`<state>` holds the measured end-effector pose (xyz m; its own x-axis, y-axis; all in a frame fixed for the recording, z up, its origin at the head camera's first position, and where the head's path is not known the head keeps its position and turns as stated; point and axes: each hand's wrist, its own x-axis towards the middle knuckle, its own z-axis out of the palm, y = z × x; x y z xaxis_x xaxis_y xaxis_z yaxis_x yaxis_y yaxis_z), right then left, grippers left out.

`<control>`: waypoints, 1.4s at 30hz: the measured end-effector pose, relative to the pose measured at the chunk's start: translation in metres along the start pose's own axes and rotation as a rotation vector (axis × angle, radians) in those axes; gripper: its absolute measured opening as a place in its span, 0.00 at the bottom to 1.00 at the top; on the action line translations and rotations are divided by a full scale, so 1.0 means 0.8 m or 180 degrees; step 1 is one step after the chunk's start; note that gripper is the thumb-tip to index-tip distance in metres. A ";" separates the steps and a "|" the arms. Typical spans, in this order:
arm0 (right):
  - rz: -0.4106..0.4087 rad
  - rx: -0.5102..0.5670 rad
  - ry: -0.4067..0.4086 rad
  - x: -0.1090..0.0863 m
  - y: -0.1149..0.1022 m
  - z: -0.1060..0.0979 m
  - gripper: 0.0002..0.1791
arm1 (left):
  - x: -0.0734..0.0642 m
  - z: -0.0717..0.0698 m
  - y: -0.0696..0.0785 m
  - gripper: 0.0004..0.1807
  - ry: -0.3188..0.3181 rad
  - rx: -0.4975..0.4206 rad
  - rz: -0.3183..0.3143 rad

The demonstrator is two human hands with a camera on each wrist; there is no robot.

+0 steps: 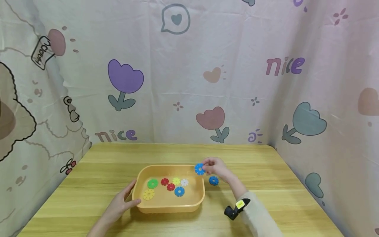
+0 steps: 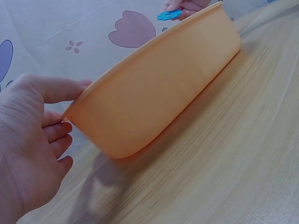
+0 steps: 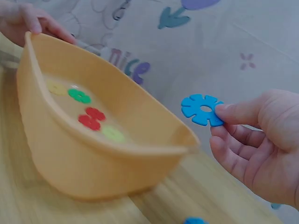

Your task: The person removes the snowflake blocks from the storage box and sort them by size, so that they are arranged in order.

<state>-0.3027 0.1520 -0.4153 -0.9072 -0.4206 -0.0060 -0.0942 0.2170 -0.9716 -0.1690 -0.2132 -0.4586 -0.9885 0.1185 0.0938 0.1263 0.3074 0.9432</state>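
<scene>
There is one tub (image 1: pixel 165 209), three blue rings (image 1: pixel 176 192), two red rings (image 1: pixel 168 188), two yellow rings (image 1: pixel 146 194), one green ring (image 1: pixel 150 184), one white ring (image 1: pixel 182 182).

The basin (image 1: pixel 168 209) is plain yellow-orange. The discs inside it (image 1: pixel 152 186) are one green, two yellow, two red, one white and one blue; the held disc (image 3: pixel 192 109) is solid blue. Streaky yellowish grain marks the table (image 1: pixel 103 171). Purple, pink and grey-green tulips pattern the pale curtain (image 1: pixel 177 65); the sleeve (image 1: pixel 259 214) is beige.
</scene>
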 end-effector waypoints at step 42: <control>0.0760 -0.1297 0.1135 -0.040 0.089 -0.066 0.05 | 0.002 0.001 0.000 0.41 0.0042 -0.0018 0.0036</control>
<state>-0.3023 0.2275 -0.4718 -0.9978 -0.0118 -0.0649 0.0436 0.6197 -0.7836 -0.1707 -0.2121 -0.4591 -0.9880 0.1095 0.1087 0.1372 0.3007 0.9438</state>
